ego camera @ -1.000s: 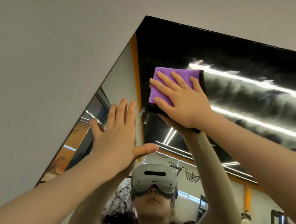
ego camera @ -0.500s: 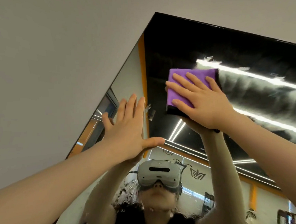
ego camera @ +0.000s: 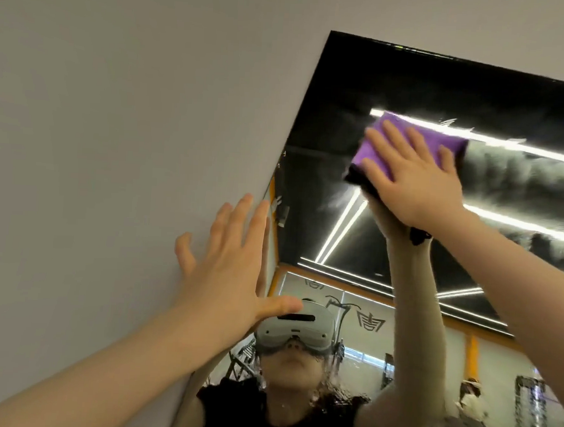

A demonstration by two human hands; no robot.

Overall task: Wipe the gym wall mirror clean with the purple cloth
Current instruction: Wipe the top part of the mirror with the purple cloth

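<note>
Against the mirror (ego camera: pixel 397 88), the right hand (ego camera: pixel 415 178) presses the purple cloth (ego camera: pixel 420 139) with flat fingers, while the left hand (ego camera: pixel 234 270) rests open-palmed at the mirror's edge, holding nothing.

The right hand (ego camera: pixel 418 182) has slid the cloth (ego camera: pixel 410 140) rightward across the mirror (ego camera: pixel 397 81), away from the mirror's left edge and up onto the bright light streak, fingers flat on it as before. The cloth now sits tilted under that hand. The left hand (ego camera: pixel 234 270) has shifted left, so its outer fingers now lie over the wall (ego camera: pixel 113 137) beside the mirror's edge, well apart from the right hand.
</note>
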